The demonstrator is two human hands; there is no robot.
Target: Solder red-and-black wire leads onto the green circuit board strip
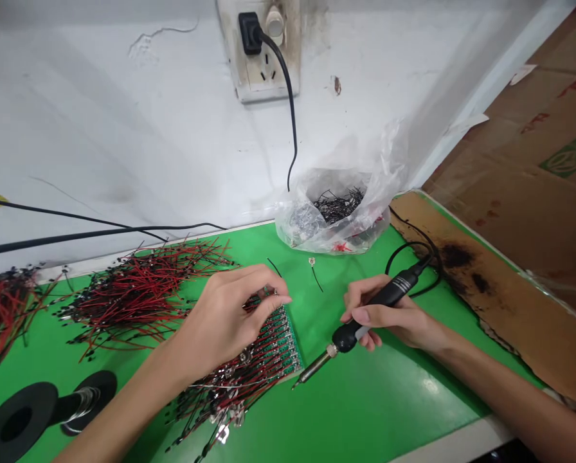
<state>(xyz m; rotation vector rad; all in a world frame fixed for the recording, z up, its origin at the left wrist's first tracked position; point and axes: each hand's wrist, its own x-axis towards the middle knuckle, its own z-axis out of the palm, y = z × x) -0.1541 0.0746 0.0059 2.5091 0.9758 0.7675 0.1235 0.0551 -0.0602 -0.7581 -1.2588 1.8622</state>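
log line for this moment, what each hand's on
left hand: on wires along circuit board | right hand: holding soldering iron | nearby: wire pile, plastic bag, green mat

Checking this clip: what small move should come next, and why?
Probably touch the soldering iron to the wired board: the right hand holds it with its tip just off the board's edge, and the left hand rests on the wires.

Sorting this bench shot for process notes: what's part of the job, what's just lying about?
Job: left hand on the green circuit board; right hand holding the soldering iron; red-and-black wires; solder spool.

Lying about, probably: bag of black wires; scorched cardboard; wall socket.
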